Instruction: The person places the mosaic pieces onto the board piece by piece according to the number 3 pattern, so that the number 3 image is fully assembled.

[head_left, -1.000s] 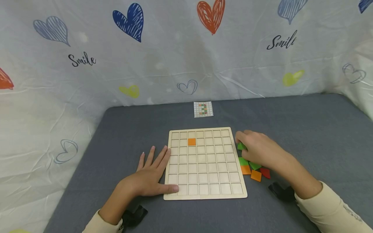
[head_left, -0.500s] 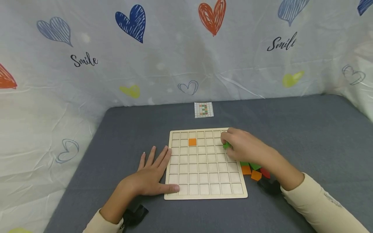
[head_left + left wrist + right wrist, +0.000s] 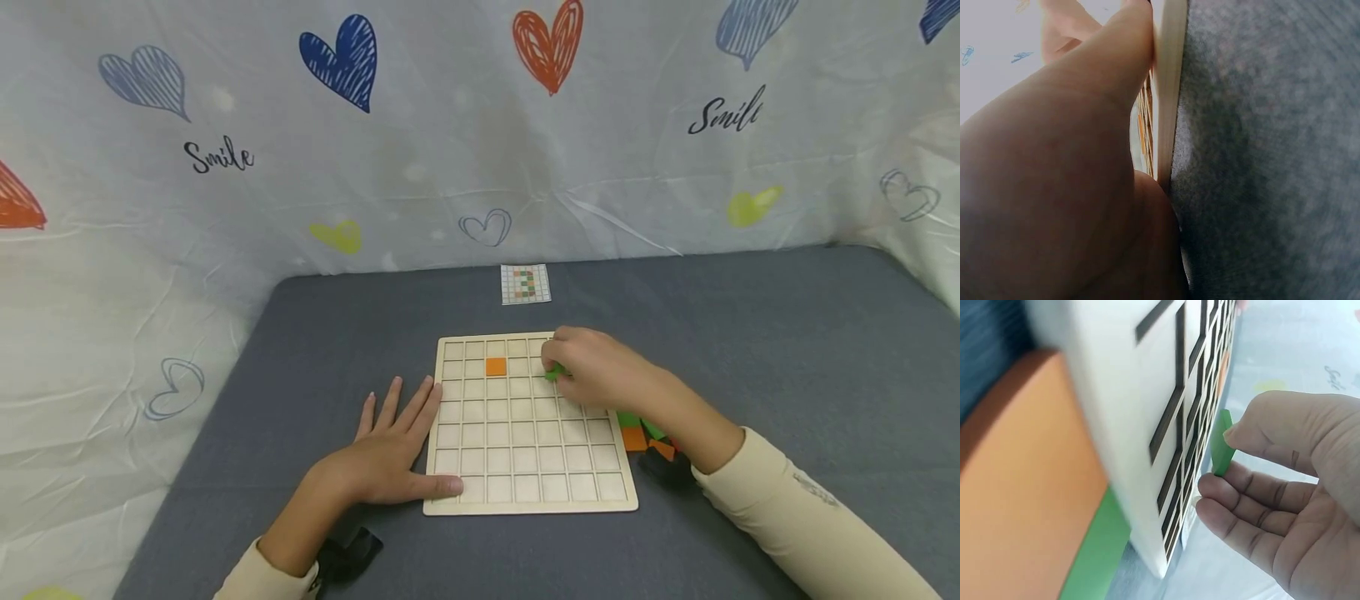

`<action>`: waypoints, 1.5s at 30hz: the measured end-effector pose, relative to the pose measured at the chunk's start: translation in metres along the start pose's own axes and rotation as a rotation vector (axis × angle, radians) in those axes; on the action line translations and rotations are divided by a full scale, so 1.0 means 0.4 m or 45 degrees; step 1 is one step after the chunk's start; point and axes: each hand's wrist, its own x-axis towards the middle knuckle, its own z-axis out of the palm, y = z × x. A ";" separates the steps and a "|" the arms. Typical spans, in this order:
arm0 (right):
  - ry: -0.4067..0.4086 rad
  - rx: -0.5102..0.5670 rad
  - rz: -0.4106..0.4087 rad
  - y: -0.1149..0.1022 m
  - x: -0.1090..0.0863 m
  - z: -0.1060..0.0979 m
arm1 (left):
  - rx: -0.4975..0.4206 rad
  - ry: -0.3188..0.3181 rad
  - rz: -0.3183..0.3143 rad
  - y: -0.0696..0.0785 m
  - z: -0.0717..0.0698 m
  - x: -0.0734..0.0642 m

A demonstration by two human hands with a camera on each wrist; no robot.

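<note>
A pale wooden grid board (image 3: 528,433) lies on the grey table. One orange square tile (image 3: 496,367) sits in a cell of its second row. My right hand (image 3: 596,367) is over the upper right of the board and pinches a green tile (image 3: 1222,444) between thumb and fingers; the right wrist view shows the tile held edge-on near the grid. My left hand (image 3: 390,458) lies with fingers spread along the board's left edge, its thumb resting on the lower left corner. In the left wrist view the palm (image 3: 1054,187) is beside the board's side.
Beside the board's right edge lie loose tiles, including an orange tile (image 3: 634,439) and a green tile (image 3: 628,419), partly hidden by the right arm. A small card (image 3: 526,284) with a coloured grid pattern lies beyond the board. A white cloth (image 3: 420,150) with hearts hangs behind.
My right hand has moved left from beside the board to over its upper right cells, carrying the green tile. The left hand has stayed in place.
</note>
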 end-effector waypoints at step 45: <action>-0.180 -0.256 -0.092 -0.071 0.123 0.020 | -0.009 -0.028 0.017 0.022 -0.023 -0.013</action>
